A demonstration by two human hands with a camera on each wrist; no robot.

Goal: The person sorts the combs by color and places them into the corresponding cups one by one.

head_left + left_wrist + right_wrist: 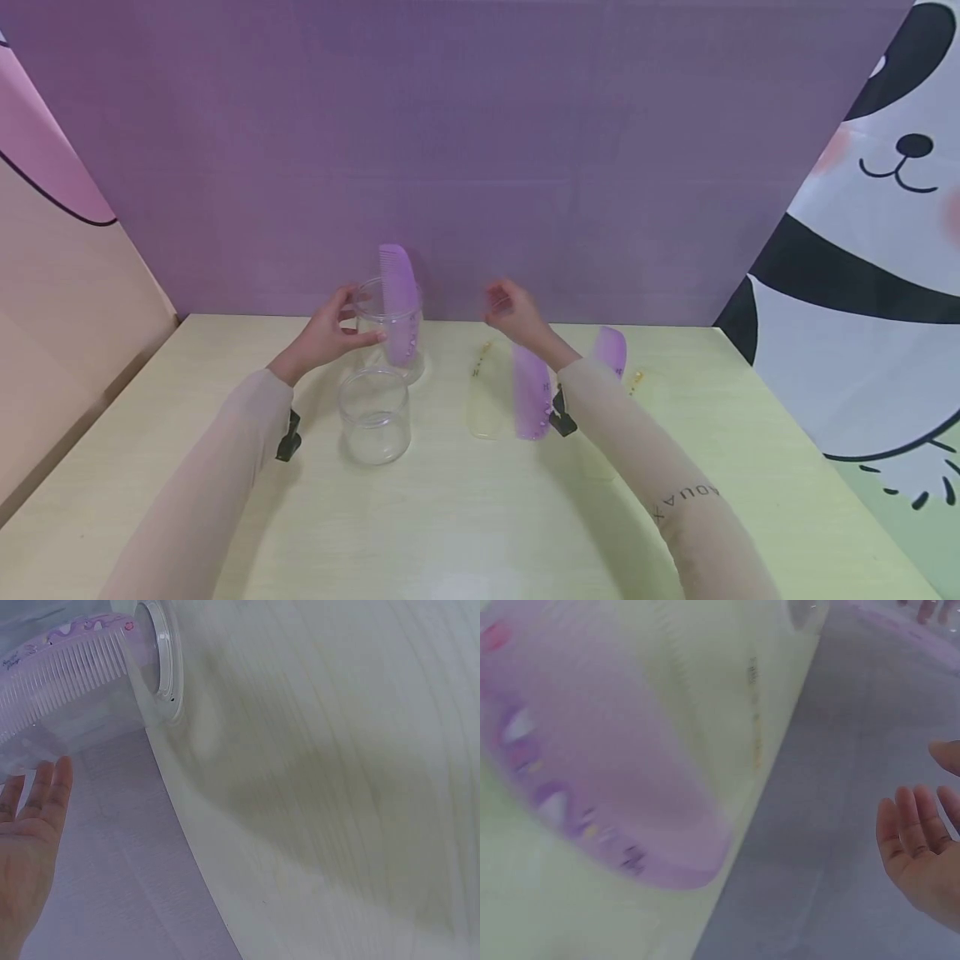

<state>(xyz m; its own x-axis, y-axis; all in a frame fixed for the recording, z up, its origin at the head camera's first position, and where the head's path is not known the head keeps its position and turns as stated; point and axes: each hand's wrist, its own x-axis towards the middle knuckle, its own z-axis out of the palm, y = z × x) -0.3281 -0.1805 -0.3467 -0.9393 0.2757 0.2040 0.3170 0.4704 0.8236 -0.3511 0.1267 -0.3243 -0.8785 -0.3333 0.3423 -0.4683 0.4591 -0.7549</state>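
My left hand [327, 331] holds a clear plastic cup [365, 321] near the back of the table, thumb at the front and fingers at its far side. A purple comb [400, 292] stands in that cup, its upper end above the rim. In the left wrist view the comb [64, 667] shows its teeth through the cup wall, and the fingertips of the left hand [30, 847] are at the cup's side. My right hand [517, 315] is in the air right of the cup, fingers loosely bent, holding nothing; the right wrist view shows the hand [922, 855] with its palm bare.
A second clear cup [375, 425] stands in front of the held one. Right of it lie a clear yellowish comb [487, 396], a purple comb [529, 392], another purple comb [611, 348] and a clear one [639, 385] partly behind the right forearm. A purple wall [480, 167] rises behind the table.
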